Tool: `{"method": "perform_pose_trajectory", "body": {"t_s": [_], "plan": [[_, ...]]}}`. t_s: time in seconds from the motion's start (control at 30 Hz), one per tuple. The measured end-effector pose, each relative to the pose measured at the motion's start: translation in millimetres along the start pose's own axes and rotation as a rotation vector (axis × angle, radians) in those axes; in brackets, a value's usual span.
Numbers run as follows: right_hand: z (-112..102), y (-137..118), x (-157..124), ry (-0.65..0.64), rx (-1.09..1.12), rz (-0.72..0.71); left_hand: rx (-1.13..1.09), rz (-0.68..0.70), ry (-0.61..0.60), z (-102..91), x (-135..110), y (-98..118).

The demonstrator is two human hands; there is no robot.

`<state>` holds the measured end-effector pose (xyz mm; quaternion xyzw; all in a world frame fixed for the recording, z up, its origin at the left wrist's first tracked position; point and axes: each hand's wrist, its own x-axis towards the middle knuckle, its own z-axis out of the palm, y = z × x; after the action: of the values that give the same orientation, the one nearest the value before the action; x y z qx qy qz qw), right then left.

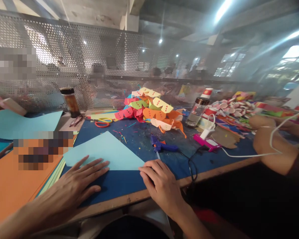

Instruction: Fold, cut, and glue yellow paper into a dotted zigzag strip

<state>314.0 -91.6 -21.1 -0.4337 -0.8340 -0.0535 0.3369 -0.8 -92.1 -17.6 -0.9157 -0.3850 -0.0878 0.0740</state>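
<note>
A light blue sheet of paper lies on the blue tabletop, with a straight near edge and a raised point at the far side. It looks folded, though the layers are hard to make out. My left hand rests flat on its near left part, fingers spread. At the right corner, my right hand pinches the paper between thumb and fingers. Just beyond my right hand is a blue glue gun, its black cord running right.
Orange sheets are stacked at left. Scissors, a jar of dark liquid, colourful cut-paper pieces, a glass bottle and a magenta power strip stand farther back. Another person's arm reaches in from the right.
</note>
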Motion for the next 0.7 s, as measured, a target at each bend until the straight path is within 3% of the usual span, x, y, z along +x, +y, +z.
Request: {"method": "perform_pose_trajectory", "body": {"t_s": [0.3,0.7], "plan": [[3,4,-1,0.012,0.042,-0.007,0.033,-0.094,0.049,2.8,-27,-15],[4,6,0,0.026,0.029,-0.027,-0.012,-0.091,0.118,-24.1,-47,-24]]}}
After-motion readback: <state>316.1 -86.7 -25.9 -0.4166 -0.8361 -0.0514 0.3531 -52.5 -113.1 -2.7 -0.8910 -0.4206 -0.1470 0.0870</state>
